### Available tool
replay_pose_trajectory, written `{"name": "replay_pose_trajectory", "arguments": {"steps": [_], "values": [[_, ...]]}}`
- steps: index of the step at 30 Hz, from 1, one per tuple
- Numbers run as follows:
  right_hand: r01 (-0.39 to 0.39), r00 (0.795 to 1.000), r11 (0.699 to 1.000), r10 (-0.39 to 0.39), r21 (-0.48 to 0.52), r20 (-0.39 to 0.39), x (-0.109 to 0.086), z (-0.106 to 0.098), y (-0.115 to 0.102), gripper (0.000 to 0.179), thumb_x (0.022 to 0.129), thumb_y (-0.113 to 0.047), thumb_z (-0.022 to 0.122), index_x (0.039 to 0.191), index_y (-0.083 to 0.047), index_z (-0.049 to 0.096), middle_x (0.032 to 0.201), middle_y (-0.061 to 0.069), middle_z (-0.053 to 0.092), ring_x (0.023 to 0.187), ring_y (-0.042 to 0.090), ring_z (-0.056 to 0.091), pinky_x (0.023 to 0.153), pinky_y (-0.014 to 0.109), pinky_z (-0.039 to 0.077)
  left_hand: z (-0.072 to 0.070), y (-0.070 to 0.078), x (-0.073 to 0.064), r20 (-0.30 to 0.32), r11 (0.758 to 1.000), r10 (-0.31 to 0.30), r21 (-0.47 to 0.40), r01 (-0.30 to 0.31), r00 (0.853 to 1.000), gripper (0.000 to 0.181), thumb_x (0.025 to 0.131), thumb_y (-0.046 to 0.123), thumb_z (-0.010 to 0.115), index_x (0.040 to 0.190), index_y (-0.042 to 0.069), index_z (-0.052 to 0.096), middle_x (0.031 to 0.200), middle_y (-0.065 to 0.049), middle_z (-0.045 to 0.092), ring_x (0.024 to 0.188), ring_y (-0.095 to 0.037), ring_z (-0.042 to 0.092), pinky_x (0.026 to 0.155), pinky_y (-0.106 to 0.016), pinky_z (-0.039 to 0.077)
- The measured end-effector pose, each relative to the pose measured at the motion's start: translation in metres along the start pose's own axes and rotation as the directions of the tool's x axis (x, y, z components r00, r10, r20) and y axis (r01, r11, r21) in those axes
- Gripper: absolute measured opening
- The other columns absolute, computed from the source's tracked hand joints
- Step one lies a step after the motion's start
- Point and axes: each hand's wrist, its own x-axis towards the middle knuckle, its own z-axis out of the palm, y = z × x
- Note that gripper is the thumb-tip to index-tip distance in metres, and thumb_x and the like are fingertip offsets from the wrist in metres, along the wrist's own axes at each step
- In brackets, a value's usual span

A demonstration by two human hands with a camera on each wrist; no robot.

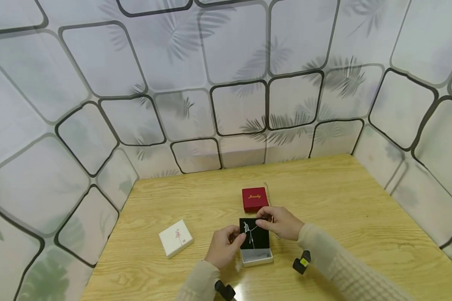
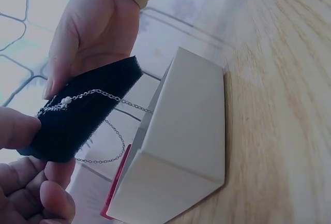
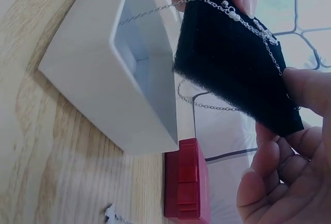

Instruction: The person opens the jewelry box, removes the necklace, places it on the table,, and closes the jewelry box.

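Note:
A black foam pad [image 1: 261, 239] stands tilted above an open white box [image 1: 257, 261], held between my two hands. My left hand [image 1: 223, 246] pinches its left edge, thumb on the face and fingers behind. On the right edge, my right hand [image 1: 283, 223] pinches the pad the same way. A silver chain necklace [image 3: 235, 16] with small beads and a pendant lies across the pad's face. Part of the chain loops behind the pad, and one strand runs down toward the white box [image 2: 181, 120]. The box's inside shows in the right wrist view.
Behind the pad sits a red jewelry box [image 1: 255, 198] with gold lettering and a ribbon bow, seen in the right wrist view. Another chain [image 1: 267, 192] lies beside it. A white lid [image 1: 176, 238] with a red print rests on the wooden table [image 1: 143, 267] at left.

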Motion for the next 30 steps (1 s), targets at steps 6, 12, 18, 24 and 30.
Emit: {"name": "replay_pose_trajectory", "arguments": {"steps": [6,12,18,24,30], "values": [[0.007,1.000,1.000,-0.007,-0.019,-0.011,0.000,0.002,0.000,0.020,0.096,-0.036,0.059,0.104,-0.018,0.063,0.089,-0.008,0.058,0.081,0.013,0.052,0.067,0.027,0.046,0.000,-0.003,0.000,-0.014,1.000,-0.003,-0.009,0.003,1.000,0.015,0.094,0.020,0.063,0.090,0.007,0.068,0.072,0.005,0.059,0.064,-0.003,0.049,0.057,-0.020,0.044],[0.031,0.991,0.995,-0.043,-0.097,-0.127,0.001,0.003,-0.007,0.026,0.095,-0.039,0.060,0.109,-0.017,0.062,0.101,-0.007,0.060,0.092,0.014,0.052,0.078,0.033,0.047,0.000,-0.004,0.000,-0.023,1.000,-0.007,-0.002,0.007,1.000,0.015,0.094,0.020,0.063,0.089,0.007,0.068,0.072,0.005,0.059,0.063,-0.003,0.050,0.056,-0.019,0.044],[0.081,0.972,0.982,-0.115,-0.169,-0.204,0.003,0.005,-0.020,0.020,0.091,-0.033,0.067,0.103,-0.017,0.064,0.096,-0.009,0.059,0.089,0.011,0.053,0.078,0.034,0.049,0.000,-0.004,0.000,-0.027,1.000,-0.003,-0.007,0.003,1.000,0.015,0.094,0.020,0.063,0.088,0.007,0.068,0.072,0.004,0.060,0.063,-0.003,0.050,0.056,-0.019,0.045],[0.131,0.962,0.957,-0.187,-0.259,-0.201,0.004,0.013,-0.028,0.017,0.086,-0.031,0.074,0.096,-0.021,0.065,0.087,-0.013,0.055,0.083,0.009,0.050,0.074,0.028,0.049,0.000,-0.005,0.000,-0.028,1.000,0.003,-0.004,-0.003,1.000,0.015,0.093,0.020,0.063,0.090,0.006,0.069,0.072,0.003,0.061,0.063,-0.003,0.050,0.056,-0.018,0.044],[0.194,0.944,0.919,-0.270,-0.344,-0.188,0.008,0.021,-0.029,0.023,0.081,-0.032,0.079,0.093,-0.020,0.064,0.086,-0.012,0.055,0.082,0.006,0.048,0.072,0.026,0.047,0.000,-0.005,0.000,-0.029,1.000,0.022,0.009,-0.021,0.999,0.014,0.094,0.020,0.063,0.092,0.008,0.069,0.072,0.005,0.062,0.062,-0.002,0.051,0.055,-0.019,0.044]]}}
